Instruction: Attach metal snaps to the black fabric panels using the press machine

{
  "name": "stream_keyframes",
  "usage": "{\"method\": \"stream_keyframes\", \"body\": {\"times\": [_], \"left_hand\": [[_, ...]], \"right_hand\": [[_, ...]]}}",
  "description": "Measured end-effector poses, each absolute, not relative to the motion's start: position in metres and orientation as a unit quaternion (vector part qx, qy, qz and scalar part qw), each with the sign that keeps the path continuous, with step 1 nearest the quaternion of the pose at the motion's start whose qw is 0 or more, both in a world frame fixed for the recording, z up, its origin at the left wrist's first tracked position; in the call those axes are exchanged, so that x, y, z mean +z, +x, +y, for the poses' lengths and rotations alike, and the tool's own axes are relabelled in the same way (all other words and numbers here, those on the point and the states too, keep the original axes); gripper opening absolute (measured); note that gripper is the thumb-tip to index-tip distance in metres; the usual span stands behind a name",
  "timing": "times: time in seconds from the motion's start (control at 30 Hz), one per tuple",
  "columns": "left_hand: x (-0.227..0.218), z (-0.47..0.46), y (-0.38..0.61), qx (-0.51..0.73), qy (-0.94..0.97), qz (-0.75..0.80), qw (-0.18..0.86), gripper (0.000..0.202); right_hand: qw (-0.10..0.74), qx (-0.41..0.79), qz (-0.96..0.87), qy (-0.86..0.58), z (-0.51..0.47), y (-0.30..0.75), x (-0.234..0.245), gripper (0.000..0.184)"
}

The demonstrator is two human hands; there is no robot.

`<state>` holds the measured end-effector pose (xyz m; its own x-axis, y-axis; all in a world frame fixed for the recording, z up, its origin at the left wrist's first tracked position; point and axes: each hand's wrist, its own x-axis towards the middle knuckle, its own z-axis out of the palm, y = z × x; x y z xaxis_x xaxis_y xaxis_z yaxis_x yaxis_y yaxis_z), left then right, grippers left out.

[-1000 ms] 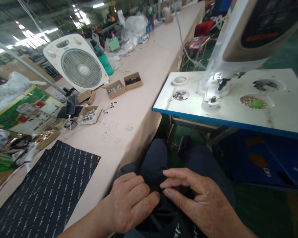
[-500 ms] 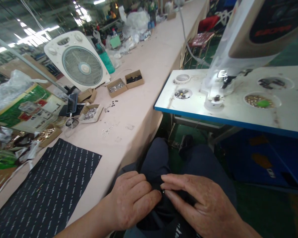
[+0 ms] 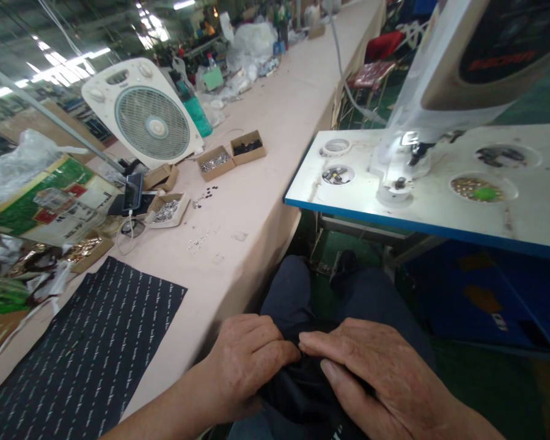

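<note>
Closing in, our left hand [image 3: 246,362] and right hand [image 3: 371,382] now pinch a black cloth [image 3: 302,391] together on our knees [image 3: 288,287] beside the long desk [image 3: 256,208], fingertips meeting where a small metal piece showed moments ago, now hidden.
</note>
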<state>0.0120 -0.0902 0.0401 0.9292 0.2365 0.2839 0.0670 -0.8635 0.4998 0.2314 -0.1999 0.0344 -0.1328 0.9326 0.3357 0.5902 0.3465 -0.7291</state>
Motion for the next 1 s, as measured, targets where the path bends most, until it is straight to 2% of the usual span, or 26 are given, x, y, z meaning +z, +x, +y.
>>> {"method": "stream_keyframes", "body": {"times": [0.07,0.2,0.27,0.47,0.53,0.7,0.83,1.0], "left_hand": [[0.041,-0.090,0.016,0.171,0.945,0.096,0.262,0.016],[0.041,-0.091,0.022,0.176,0.926,0.140,0.303,0.017],[0.039,-0.091,0.025,0.180,0.916,0.163,0.320,0.015],[0.038,-0.095,0.030,0.118,0.863,0.274,0.408,0.009],[0.039,-0.094,0.032,0.083,0.834,0.314,0.446,0.009],[0.038,-0.089,0.036,0.013,0.749,0.369,0.550,0.003],[0.038,-0.082,0.039,-0.033,0.670,0.378,0.637,0.020],[0.039,-0.075,0.039,-0.059,0.599,0.372,0.707,0.025]], "right_hand": [[0.386,0.246,-0.711,-0.534,-0.204,0.237,0.039,0.046],[0.366,0.295,-0.702,-0.534,-0.206,0.239,0.045,0.086],[0.354,0.295,-0.705,-0.539,-0.203,0.234,0.045,0.091],[0.362,0.240,-0.702,-0.564,-0.196,0.216,0.023,0.068],[0.368,0.255,-0.689,-0.570,-0.193,0.216,0.017,0.067],[0.364,0.423,-0.607,-0.566,-0.180,0.225,0.021,0.064],[0.369,0.524,-0.534,-0.551,-0.171,0.229,0.028,0.055],[0.379,0.593,-0.475,-0.528,-0.167,0.230,0.025,0.043]]}}
